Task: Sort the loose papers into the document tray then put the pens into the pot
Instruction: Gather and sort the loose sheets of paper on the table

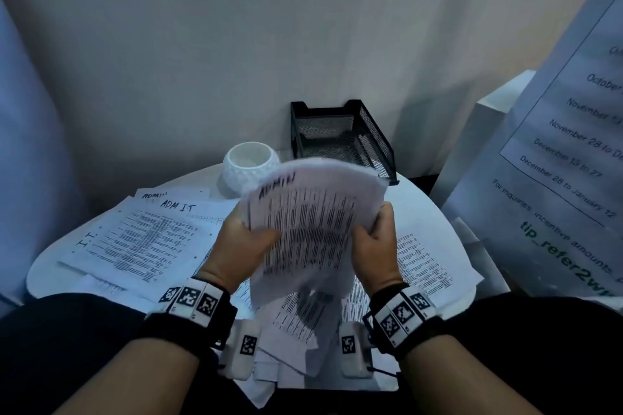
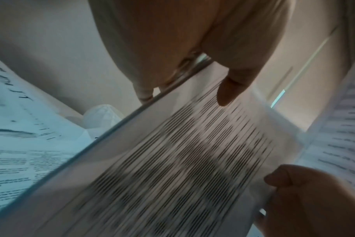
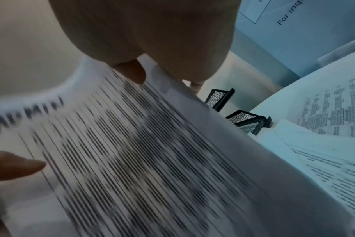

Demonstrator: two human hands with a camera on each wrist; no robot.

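Both hands are up over the round white table (image 1: pixel 435 212), sharing a sheaf of white printed pages (image 1: pixel 303 229) headed with a handwritten word in black marker. The left hand (image 1: pixel 236 242) grips the sheaf's left edge, thumb pressed across the front of the top page, the other fingers curled behind. The right hand (image 1: pixel 374 246) grips the right edge the same way, thumb on the front and fingers wrapped round the back. The sheaf is blurred and tilts away from the person, its top bowed over.

Beyond it, at the far edge of the table, sits the black wire-mesh document tray (image 1: pixel 374 131), nothing visible inside. Just left of the tray stands the white faceted pot (image 1: pixel 249 165). More loose printed sheets (image 1: pixel 141 239) lie spread on the table on the left, marked "ADM I.T" and "I.T.", and others (image 1: pixel 424 266) lie under and right of the hands. A large printed notice (image 1: pixel 566 158) fills the right side. I can't spot pens.
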